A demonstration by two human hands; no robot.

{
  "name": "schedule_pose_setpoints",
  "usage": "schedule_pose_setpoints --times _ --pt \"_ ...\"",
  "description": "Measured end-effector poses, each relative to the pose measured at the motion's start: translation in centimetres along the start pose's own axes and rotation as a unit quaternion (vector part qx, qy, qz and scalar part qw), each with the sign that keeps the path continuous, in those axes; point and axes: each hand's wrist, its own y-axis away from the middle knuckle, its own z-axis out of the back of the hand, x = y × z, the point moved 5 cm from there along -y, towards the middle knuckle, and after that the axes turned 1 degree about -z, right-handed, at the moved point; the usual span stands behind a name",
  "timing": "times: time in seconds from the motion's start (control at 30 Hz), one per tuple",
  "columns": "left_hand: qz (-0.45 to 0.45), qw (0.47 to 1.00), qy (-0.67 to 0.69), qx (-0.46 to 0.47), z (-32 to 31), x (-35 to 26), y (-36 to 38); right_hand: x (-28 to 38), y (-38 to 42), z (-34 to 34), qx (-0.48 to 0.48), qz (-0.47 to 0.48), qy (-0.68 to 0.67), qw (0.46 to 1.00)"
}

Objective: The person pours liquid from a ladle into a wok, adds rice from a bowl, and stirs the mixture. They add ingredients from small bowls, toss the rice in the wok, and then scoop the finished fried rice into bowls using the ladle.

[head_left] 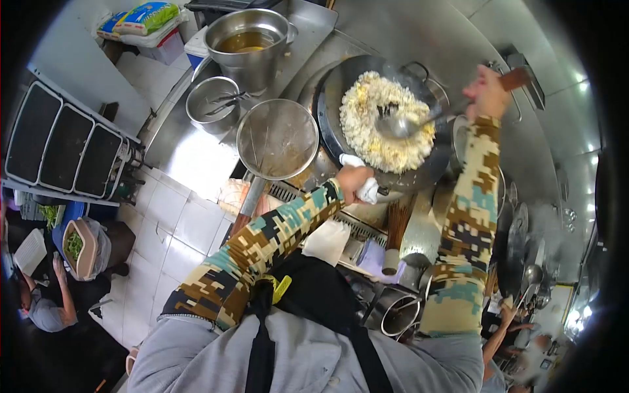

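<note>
A large dark wok (419, 178) holds a ring of what looks like fried rice (357, 124) with yellow bits. My right hand (488, 95) is closed around the wooden-ended handle of a ladle (398, 127), whose metal bowl rests in the middle of the rice. At the wok's near edge, my left hand (354, 182) is closed on a white cloth (369, 190) wrapped over what appears to be the wok's handle. Most of that handle is hidden by the cloth and fingers.
Left of the wok lies a round mesh strainer (278, 139). Behind it stand a small metal pot (213, 105) with utensils and a big pot (246, 62) of yellowish liquid. A bamboo brush (396, 229) stands near my body. Other people are at work at lower left and lower right.
</note>
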Motion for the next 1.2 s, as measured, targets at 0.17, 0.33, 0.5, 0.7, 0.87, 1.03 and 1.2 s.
schedule_pose_setpoints --times 0.17,0.33,0.5,0.7,0.87,1.03,1.2 --pt "-0.027 0.999 -0.027 -0.030 0.3 -0.1 -0.4 3.2 3.9 3.5 -0.069 0.031 -0.004 0.997" --pt "-0.054 0.995 -0.085 -0.021 1.6 1.9 -3.2 0.6 5.9 0.1 -0.003 0.016 -0.088 0.996" --pt "-0.052 0.998 0.014 0.031 0.4 -0.1 -0.8 -1.5 9.9 -2.1 0.075 0.060 -0.031 0.995" --pt "-0.098 0.993 -0.044 -0.040 0.5 -0.9 -0.3 3.2 8.4 -5.1 0.104 0.076 -0.034 0.991" --pt "-0.088 0.989 -0.104 -0.058 2.0 0.4 -2.9 1.5 4.9 -6.9 0.088 0.035 0.051 0.994" --pt "-0.049 0.999 0.005 -0.021 0.8 0.1 -1.2 -4.7 4.9 -5.5 0.181 0.074 -0.079 0.978" --pt "-0.040 0.998 -0.013 -0.045 0.9 -0.5 -1.4 1.8 -1.8 -1.4 -0.018 0.061 -0.029 0.998"
